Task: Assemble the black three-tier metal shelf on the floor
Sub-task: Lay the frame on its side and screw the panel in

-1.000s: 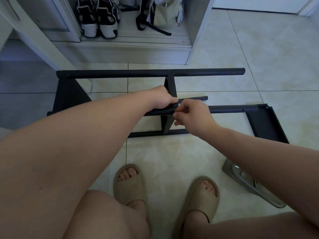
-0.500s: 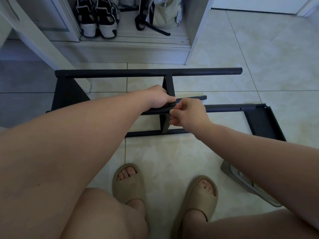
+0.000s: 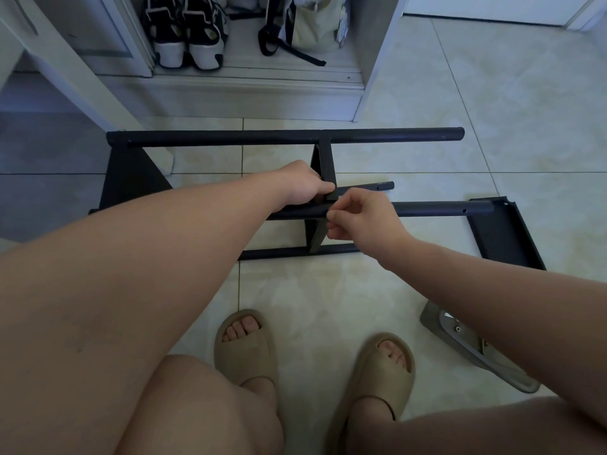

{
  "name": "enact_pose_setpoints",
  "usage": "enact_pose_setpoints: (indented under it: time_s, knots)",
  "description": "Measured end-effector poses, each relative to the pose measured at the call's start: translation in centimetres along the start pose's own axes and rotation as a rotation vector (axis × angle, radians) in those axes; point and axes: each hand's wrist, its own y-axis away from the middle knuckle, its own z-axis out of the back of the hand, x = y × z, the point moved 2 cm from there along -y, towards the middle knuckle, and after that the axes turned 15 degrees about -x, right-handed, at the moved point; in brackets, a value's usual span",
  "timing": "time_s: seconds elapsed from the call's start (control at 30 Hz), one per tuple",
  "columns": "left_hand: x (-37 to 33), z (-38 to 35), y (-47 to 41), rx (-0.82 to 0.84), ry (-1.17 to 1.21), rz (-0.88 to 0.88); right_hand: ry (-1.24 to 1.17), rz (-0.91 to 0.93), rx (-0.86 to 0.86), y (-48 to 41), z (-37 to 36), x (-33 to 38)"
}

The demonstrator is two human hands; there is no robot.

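Note:
The black metal shelf frame (image 3: 282,136) lies on its side on the tiled floor, its long tubes running left to right. A black shelf panel (image 3: 323,165) stands upright between the tubes near the middle. Another panel (image 3: 131,178) closes the left end. A third black panel (image 3: 502,234) lies flat at the right, by the end of the near tube (image 3: 440,209). My left hand (image 3: 305,185) grips the middle panel where it meets the near tube. My right hand (image 3: 364,218) pinches at the same joint with thumb and fingertips; whatever it pinches is hidden.
A grey metal part (image 3: 473,349) lies on the floor at the right, near my right foot. My feet in beige slippers (image 3: 244,343) stand just in front of the frame. Behind the frame is a white cabinet with shoes (image 3: 185,31) and a bag (image 3: 312,24).
My right hand has shifted slightly left along the near tube to the joint. The left hand and the frame stay where they were.

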Motion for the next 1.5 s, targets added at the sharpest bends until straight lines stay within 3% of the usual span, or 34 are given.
enact_pose_setpoints:
  time_s: [0.07, 0.17, 0.37, 0.5, 0.67, 0.93, 1.1, 1.23, 1.5]
  knots:
    - [0.0, 0.0, 0.2, 0.003, 0.001, -0.007, -0.002, 0.005, 0.000, 0.1, 0.0, 0.0]
    - [0.2, 0.2, 0.4, 0.057, -0.008, 0.007, 0.268, 0.164, 0.020, 0.1, 0.0, 0.4]
    - [-0.2, 0.5, 1.4, 0.151, -0.050, 0.039, 0.575, 0.395, 0.049, -0.2, -0.4, 1.2]
    - [-0.2, 1.2, 1.6, 0.224, -0.063, 0.073, 0.516, 0.329, 0.011, -0.2, -0.7, 1.0]
    - [0.0, 1.9, 2.0, 0.296, -0.078, -0.035, 0.410, 0.277, 0.008, -0.2, -0.4, 0.8]
    - [0.2, 2.1, 2.2, 0.266, -0.134, -0.078, 0.867, 0.579, 0.112, -0.2, -1.0, 2.3]
    - [0.4, 2.0, 2.3, 0.279, -0.169, -0.070, 0.784, 0.660, 0.052, 0.3, -0.8, 2.2]
    - [0.4, 2.1, 2.4, 0.257, -0.186, -0.058, 0.541, 0.461, -0.034, 0.0, 0.7, 1.4]
    - [0.3, 2.0, 2.2, 0.260, -0.148, -0.033, 0.375, 0.272, 0.011, 0.1, 2.0, 0.0]
